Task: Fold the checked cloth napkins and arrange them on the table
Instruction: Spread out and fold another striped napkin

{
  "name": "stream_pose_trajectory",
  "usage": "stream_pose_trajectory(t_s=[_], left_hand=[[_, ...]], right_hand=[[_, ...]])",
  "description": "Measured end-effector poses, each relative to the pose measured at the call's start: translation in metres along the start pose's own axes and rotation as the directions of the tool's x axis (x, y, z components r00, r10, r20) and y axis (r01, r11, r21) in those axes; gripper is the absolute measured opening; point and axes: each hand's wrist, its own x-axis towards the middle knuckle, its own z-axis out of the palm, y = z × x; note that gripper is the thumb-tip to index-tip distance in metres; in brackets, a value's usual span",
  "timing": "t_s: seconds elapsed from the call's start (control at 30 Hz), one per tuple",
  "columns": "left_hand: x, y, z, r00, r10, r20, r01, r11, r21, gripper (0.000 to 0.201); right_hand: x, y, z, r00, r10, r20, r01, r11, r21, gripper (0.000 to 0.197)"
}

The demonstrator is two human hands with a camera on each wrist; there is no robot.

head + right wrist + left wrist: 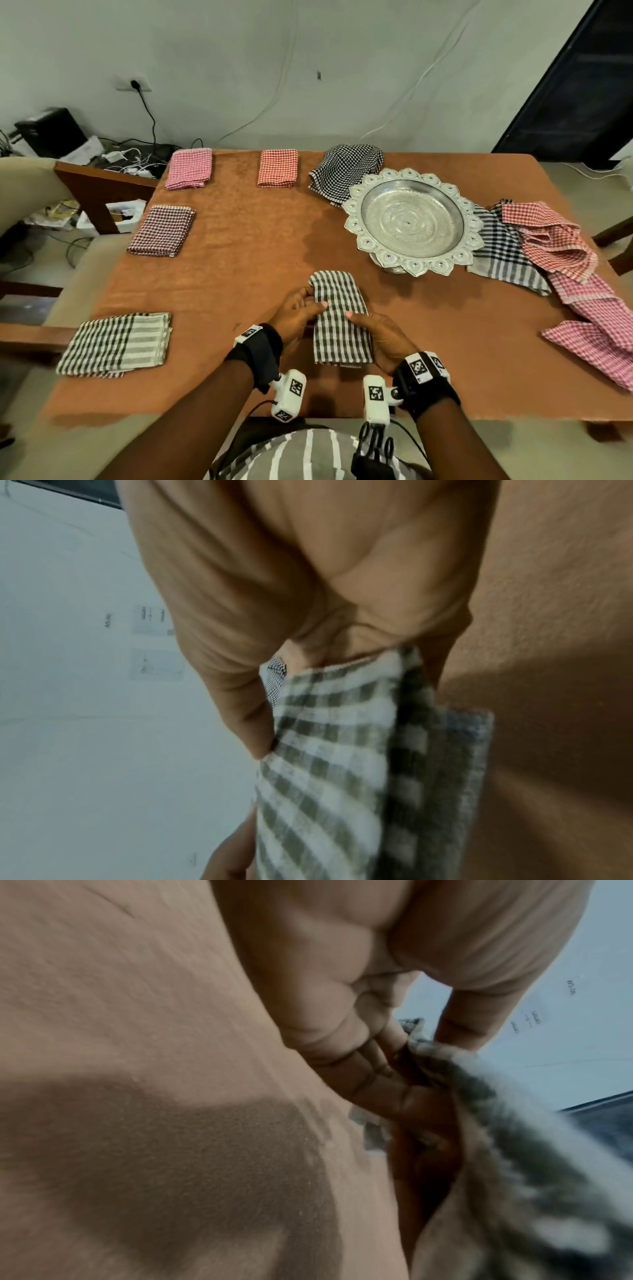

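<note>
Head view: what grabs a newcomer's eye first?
Probably the ornate silver tray right of centre on the orange-brown table, with unfolded checked napkins heaped to its right. Next, both hands at the near edge: the left hand and right hand hold a dark checked napkin folded into a narrow strip. Four folded napkins line the left and far sides.

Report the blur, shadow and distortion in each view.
Head view: mostly sharp, wide-angle bending at the table edges, glare on the silver tray. Left wrist view: the checked napkin smeared by blur, a dark shadow on the tablecloth beside the left hand. Right wrist view: the napkin's near end blurred below the right hand.
</note>
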Motion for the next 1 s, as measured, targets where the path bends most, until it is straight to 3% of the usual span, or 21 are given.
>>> stream_pose_trajectory(t_s=[0.13,0.23,0.3,0.37,0.47,0.6,0.63,0.7,0.8,0.9,0.93,1.0], left_hand=[[-0.005,-0.007,-0.013,0.998,0.054,0.039,-0.054,0.998,0.018,0.05],[-0.01,-0.009,-0.016,0.989,0.147,-0.009,-0.145,0.985,0.088,0.033],[-0.012,-0.01,-0.017,0.985,0.171,-0.024,-0.166,0.977,0.131,0.027],[-0.012,-0.01,-0.016,0.987,0.158,-0.04,-0.151,0.979,0.138,0.042],[-0.011,-0.012,-0.019,0.991,0.115,-0.067,-0.11,0.991,0.075,0.041],[-0.014,-0.019,-0.026,0.988,0.066,-0.142,-0.069,0.997,-0.017,0.027],[-0.018,-0.022,-0.029,0.986,0.072,-0.15,-0.076,0.997,-0.024,0.022],[-0.024,-0.029,-0.034,0.98,0.117,-0.159,-0.117,0.993,0.009,0.023],[-0.042,-0.035,-0.052,0.954,0.187,-0.236,-0.155,0.977,0.145,0.036],[-0.058,-0.036,-0.071,0.932,0.162,-0.325,-0.117,0.981,0.154,0.054],[-0.064,-0.035,-0.078,0.935,0.131,-0.331,-0.093,0.988,0.127,0.058],[-0.079,-0.03,-0.093,0.951,0.102,-0.292,-0.076,0.992,0.101,0.062]], right_hand=[[0.011,0.008,0.004,0.994,-0.088,-0.059,0.088,0.996,-0.006,0.038],[0.02,0.015,0.006,0.972,-0.185,-0.146,0.174,0.981,-0.084,0.031],[0.023,0.021,0.007,0.957,-0.261,-0.127,0.243,0.96,-0.138,0.02],[0.025,0.027,0.007,0.951,-0.302,-0.072,0.289,0.946,-0.15,0.028],[0.024,0.031,0.009,0.964,-0.251,-0.085,0.242,0.965,-0.103,0.034],[0.019,0.029,0.018,0.98,-0.16,-0.117,0.167,0.985,0.053,0.008],[0.019,0.031,0.017,0.983,-0.137,-0.122,0.151,0.982,0.111,0.01],[0.021,0.035,0.015,0.988,-0.113,-0.105,0.13,0.975,0.179,0.023],[0.028,0.047,0.031,0.994,-0.094,-0.053,0.1,0.988,0.12,0.03],[0.037,0.059,0.053,0.993,-0.11,-0.053,0.11,0.994,-0.005,0.083],[0.038,0.063,0.061,0.993,-0.11,-0.047,0.11,0.994,-0.012,0.08],[0.041,0.071,0.078,0.995,-0.095,-0.039,0.094,0.995,-0.02,0.052]])
